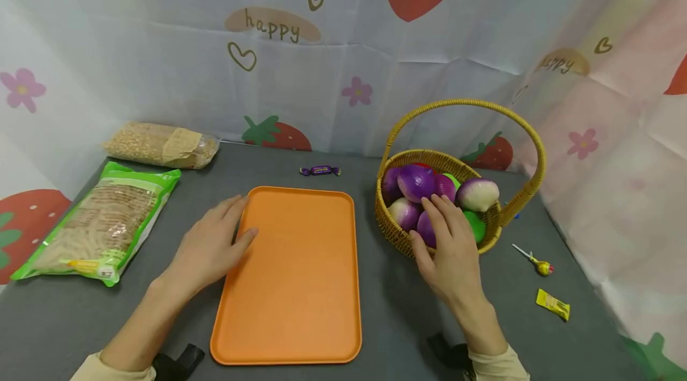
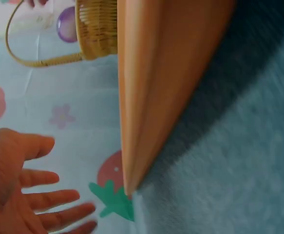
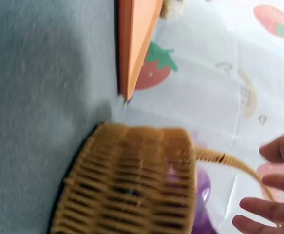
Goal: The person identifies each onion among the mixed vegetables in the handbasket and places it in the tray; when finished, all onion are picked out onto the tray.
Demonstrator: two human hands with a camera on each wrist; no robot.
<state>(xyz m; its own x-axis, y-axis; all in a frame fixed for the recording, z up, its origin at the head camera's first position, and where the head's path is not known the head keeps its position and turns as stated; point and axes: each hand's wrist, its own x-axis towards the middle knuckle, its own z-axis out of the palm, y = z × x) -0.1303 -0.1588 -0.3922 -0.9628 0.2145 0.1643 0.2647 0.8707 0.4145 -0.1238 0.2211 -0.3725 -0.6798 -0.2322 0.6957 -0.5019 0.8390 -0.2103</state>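
An orange tray lies flat on the grey table. My left hand is over its left edge, fingers extended and thumb spread; in the left wrist view that hand holds nothing. To the right stands a wicker basket with a tall arched handle, filled with shiny purple and purple-and-white onion-shaped vegetables. Among them show a green piece and a bit of red. My right hand reaches over the basket's front rim, fingertips right at the vegetables, fingers spread and gripping nothing.
A green-edged bag and a clear bag of pale grains lie at the left. One purple-wrapped candy is behind the tray. Right of the basket are a lollipop and a yellow-wrapped candy. A printed cloth hangs behind.
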